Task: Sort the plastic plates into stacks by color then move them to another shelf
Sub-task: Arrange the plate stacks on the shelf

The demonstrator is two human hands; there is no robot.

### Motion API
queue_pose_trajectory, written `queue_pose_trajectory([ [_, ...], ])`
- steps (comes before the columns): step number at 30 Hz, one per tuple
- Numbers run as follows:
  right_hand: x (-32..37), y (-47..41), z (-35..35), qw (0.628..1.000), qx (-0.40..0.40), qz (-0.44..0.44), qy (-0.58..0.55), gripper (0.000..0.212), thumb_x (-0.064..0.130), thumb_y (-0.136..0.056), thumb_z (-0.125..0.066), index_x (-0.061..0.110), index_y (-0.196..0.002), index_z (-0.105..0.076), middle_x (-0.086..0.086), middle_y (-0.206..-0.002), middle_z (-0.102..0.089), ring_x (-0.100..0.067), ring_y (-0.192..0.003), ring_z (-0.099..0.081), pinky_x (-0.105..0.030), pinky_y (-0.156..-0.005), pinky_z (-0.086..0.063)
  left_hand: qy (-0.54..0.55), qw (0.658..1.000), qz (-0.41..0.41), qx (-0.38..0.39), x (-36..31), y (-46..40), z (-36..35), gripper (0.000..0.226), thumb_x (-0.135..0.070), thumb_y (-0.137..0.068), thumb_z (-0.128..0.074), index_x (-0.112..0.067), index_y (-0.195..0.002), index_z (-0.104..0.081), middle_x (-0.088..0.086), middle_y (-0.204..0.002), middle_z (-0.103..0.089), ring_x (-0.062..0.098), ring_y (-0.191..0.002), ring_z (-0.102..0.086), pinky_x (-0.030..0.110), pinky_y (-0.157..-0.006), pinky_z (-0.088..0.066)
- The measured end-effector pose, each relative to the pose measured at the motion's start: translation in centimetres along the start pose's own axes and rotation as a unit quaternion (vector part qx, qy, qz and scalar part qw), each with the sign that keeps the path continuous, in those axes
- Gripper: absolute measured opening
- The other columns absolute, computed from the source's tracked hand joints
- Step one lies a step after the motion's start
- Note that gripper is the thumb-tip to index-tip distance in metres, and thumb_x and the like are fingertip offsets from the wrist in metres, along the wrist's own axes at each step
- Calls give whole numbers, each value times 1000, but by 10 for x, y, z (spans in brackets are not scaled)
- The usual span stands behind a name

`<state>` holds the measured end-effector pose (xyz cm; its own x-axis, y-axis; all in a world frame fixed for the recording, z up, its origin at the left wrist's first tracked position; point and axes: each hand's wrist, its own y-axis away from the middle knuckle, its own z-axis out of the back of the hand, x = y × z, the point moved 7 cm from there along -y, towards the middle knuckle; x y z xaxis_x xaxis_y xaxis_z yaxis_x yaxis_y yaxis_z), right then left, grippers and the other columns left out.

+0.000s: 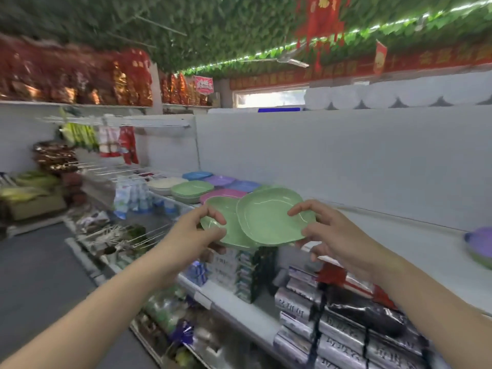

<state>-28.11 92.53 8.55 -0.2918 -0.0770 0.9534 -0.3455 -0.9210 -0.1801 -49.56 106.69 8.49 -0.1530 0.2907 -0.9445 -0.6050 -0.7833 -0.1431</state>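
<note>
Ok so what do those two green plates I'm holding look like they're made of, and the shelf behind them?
Green plates: likely thin plastic, matte to satin, with uniform pastel colour, soft highlights and moulded wavy rims. The left hand and right hand each pinch an edge. White shelf: looks like painted metal, smooth and flat, though blur leaves that open.

I read the left hand (pixel 198 230) covering the near rim of one green plate (pixel 226 222); the second green plate (pixel 269 219) overlaps its right part. Purple plate (pixel 479 242) cut by right edge. Top-shelf red packets (pixel 66 75) blurred, print unreadable. Silver packs (pixel 338 339) run off the bottom.
</note>
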Motion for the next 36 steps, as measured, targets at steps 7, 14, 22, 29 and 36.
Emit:
queue_pose_trajectory([
  [7,10,-74,-116,998,53,36,-25,12,13,-96,-69,13,-107,-63,2,-103,-57,-12,-66,-69,-33,-50,-50,-40,996,20,-80,44,1,106,10,-12,-97,-62,-18,-105,-65,10,-84,-70,12,-56,-65,24,-52,-50],
  [14,-7,-153,-177,992,95,72,-35,17,20,-92,-75,23,-106,-65,-7,-121,-61,-25,-74,-74,-33,-54,-53,-49,992,35,-112,81,-49,173,11,-12,-95,-66,-21,-101,-67,3,-76,-74,29,-69,-71,46,-70,-57],
  [22,-28,-256,-211,994,77,62,-51,20,16,-95,-72,19,-108,-58,10,-65,-65,-24,-68,-72,-32,-53,-54,-89,989,41,-115,114,-146,226,10,-17,-95,-68,-26,-99,-65,10,-79,-76,20,-56,-67,36,-64,-59],
  [29,-30,-309,-231,998,37,25,-44,19,19,-95,-72,24,-109,-60,-3,-92,-72,-36,-72,-72,-45,-63,-53,-66,994,16,-88,133,-205,271,13,-14,-96,-66,-23,-104,-65,0,-58,-67,12,-49,-62,21,-48,-46],
  [36,-11,-330,-242,995,-89,35,20,19,14,-97,-69,16,-111,-58,-6,-106,-59,-7,-48,-63,-23,-50,-51,-46,998,-30,-13,146,-264,311,16,-9,-94,-67,-21,-104,-66,12,-96,-73,15,-60,-70,35,-63,-56],
])
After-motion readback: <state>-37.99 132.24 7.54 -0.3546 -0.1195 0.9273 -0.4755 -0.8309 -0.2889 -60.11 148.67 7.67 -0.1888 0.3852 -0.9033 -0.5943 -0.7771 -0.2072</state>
